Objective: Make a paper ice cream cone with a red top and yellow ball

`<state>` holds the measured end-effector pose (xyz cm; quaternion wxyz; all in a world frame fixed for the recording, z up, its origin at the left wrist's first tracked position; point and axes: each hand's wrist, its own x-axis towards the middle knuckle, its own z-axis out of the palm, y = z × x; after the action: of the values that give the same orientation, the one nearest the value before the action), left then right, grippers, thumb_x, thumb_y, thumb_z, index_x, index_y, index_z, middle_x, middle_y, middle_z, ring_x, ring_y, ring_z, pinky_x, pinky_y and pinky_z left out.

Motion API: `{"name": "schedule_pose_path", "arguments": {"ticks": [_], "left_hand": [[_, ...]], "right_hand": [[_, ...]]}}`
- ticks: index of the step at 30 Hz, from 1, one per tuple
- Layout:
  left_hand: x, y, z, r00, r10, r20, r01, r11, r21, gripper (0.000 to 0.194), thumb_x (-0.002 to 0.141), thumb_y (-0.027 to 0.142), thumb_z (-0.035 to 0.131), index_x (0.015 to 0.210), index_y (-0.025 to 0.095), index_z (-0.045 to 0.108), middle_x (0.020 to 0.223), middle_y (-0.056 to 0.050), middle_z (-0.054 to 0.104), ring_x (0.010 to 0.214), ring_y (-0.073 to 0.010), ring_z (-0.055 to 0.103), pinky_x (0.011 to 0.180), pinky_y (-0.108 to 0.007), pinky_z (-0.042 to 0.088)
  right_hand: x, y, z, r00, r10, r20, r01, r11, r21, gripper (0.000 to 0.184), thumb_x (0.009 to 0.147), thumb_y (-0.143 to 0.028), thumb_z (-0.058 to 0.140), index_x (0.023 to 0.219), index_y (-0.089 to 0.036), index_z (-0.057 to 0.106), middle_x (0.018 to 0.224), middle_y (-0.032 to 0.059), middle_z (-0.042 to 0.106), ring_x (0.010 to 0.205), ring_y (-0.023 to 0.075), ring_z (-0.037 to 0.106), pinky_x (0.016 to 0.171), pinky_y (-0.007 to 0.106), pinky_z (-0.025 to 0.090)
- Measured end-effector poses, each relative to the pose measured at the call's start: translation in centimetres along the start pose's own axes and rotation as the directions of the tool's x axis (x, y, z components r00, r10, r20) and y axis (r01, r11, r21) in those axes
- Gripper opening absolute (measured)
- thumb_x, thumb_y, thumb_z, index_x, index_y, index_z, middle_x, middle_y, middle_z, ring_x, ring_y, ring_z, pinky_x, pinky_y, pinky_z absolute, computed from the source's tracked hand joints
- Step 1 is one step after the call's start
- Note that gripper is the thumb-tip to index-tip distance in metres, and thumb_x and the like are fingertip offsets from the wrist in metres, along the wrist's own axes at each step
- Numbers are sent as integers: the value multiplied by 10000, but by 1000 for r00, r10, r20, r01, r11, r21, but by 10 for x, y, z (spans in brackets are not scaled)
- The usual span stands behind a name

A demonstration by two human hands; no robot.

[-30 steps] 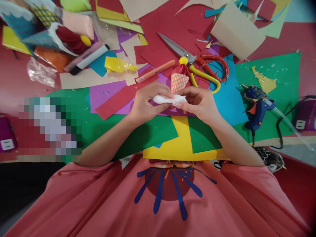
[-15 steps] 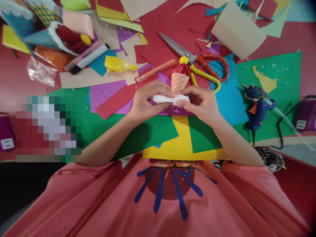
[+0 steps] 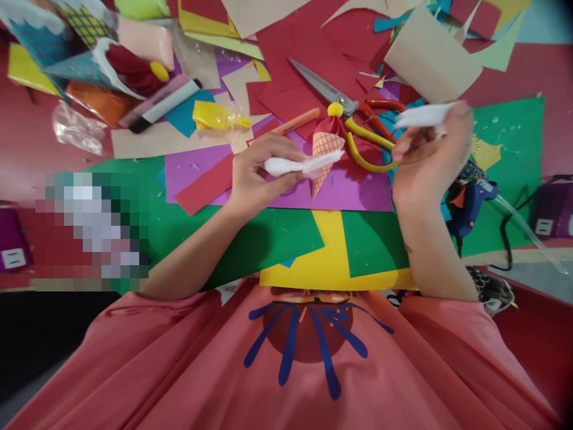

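My left hand [image 3: 255,176] is closed on a small white packet [image 3: 280,166], soft-looking, with a clear, crumpled wrapper end jutting out to the right. Just behind that wrapper end lies a little cone [image 3: 326,143] with an orange grid pattern, a red top and a yellow ball, on purple paper [image 3: 367,196]. Raised at the right, my right hand [image 3: 436,161] pinches a flat white piece [image 3: 418,116] between its fingers; its exact kind is unclear. Scissors [image 3: 329,88] with red and yellow handles lie behind, partly covered by the right hand.
A blue glue gun [image 3: 468,209] rests on green sheet [image 3: 521,155] at the right, partly behind my right forearm. Markers [image 3: 168,104], clay packets [image 3: 145,45] and blue patterned cones [image 3: 85,68] crowd the far left. A beige paper roll [image 3: 432,57] stands out at the back right.
My hands have parted. The right one has moved up and right with a white piece, while the left keeps the packet, now nearer the cone's front.
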<state>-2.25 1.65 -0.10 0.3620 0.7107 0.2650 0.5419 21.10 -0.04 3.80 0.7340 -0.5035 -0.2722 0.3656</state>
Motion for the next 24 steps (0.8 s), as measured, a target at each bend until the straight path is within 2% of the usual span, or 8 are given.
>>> {"name": "schedule_pose_path", "arguments": {"ticks": [3,5,9,11,15,17,19,24], "left_hand": [[-1,0,1,1000,-8,-4,8,1000,0,208,781,392,815,923,262,737,829,-21,758,792,-142,715,728,-308,585],[-1,2,3,999,34,-2,-34,999,18,207,783,337,819,964,270,742,846,-24,766,798,-143,715,712,-302,582],[3,0,-5,998,59,13,-59,998,8,188,890,371,702,1028,256,758,896,-34,775,840,-142,710,721,-298,566],[11,-5,-21,998,67,-13,-67,997,-24,290,982,398,550,992,222,780,886,-38,770,867,-135,703,772,-301,548],[31,-7,-73,995,-27,-98,31,999,38,409,702,564,823,856,187,791,824,16,738,772,-119,639,638,-260,486],[38,1,-99,958,-256,-129,275,949,155,480,578,561,884,852,189,754,829,43,712,742,-106,598,638,-263,493],[42,13,-117,858,-501,-116,507,787,351,658,399,495,959,920,192,696,963,30,705,901,-148,633,831,-333,547],[42,39,-125,672,-714,-197,636,418,649,559,539,265,913,1037,225,662,1085,-15,681,952,-193,649,962,-516,549]], "right_hand": [[3,-4,-1,990,140,22,-140,989,36,192,905,-417,530,806,-255,559,803,-21,722,582,105,665,446,225,468],[-1,-4,-1,946,216,240,-223,975,1,152,849,-372,630,938,-267,566,917,-23,768,684,125,730,481,220,525],[-8,0,1,839,343,422,-344,936,-75,185,750,-375,712,885,-282,626,774,-72,726,596,75,684,512,189,564],[-9,2,3,820,390,418,-387,917,-97,198,738,-421,707,837,-265,636,690,-68,671,537,71,639,468,189,552],[-12,1,6,794,440,420,-434,894,-115,343,723,-538,748,750,-230,602,596,-60,550,434,69,518,352,208,474],[-15,-1,7,762,459,458,-438,885,-158,390,630,-475,847,756,-248,555,590,-85,505,425,61,464,332,207,424],[-18,-3,6,718,485,499,-444,871,-208,455,572,-380,901,795,-261,523,605,-106,480,432,53,433,336,198,397],[-20,-2,4,638,517,571,-453,851,-266,397,673,-299,847,885,-255,513,701,-97,530,452,36,452,359,186,409]]}}
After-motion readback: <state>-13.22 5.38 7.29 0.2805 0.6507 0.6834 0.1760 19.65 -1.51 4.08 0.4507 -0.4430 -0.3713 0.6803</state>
